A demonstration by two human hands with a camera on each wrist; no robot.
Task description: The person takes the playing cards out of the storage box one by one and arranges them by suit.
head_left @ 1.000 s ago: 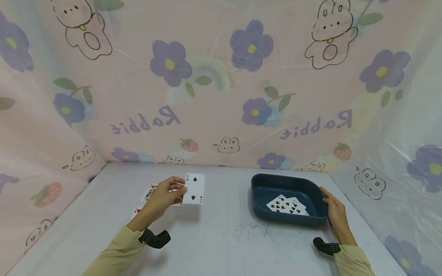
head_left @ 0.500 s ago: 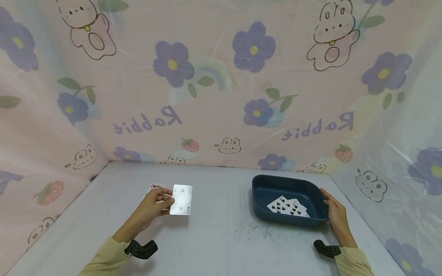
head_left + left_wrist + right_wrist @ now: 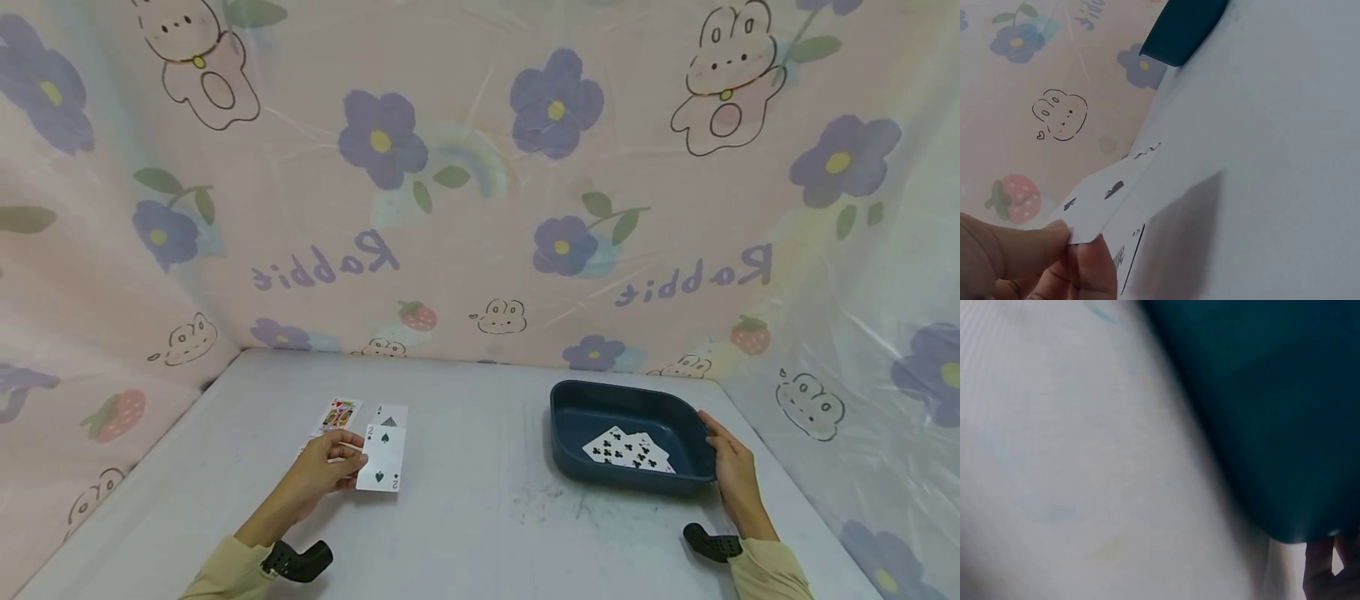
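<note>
Head view: over the last second the left hand (image 3: 324,467), pinching the two of spades (image 3: 383,461), had drawn nearer the wearer, well left of the blue tray (image 3: 622,406). That brought an ace (image 3: 392,414) and more of a red face card (image 3: 339,415) into view, also left of the tray, so the two seemed grouped with these (a judgement, since it was not yet released). The right hand (image 3: 737,477) stayed gripping the tray's right end; club cards (image 3: 626,450) lay inside.

Left wrist view: thumb and fingers nipped the two's edge, the tray beyond.

Right wrist view, blurred: fingertips (image 3: 1319,556) met the tray's edge.
</note>
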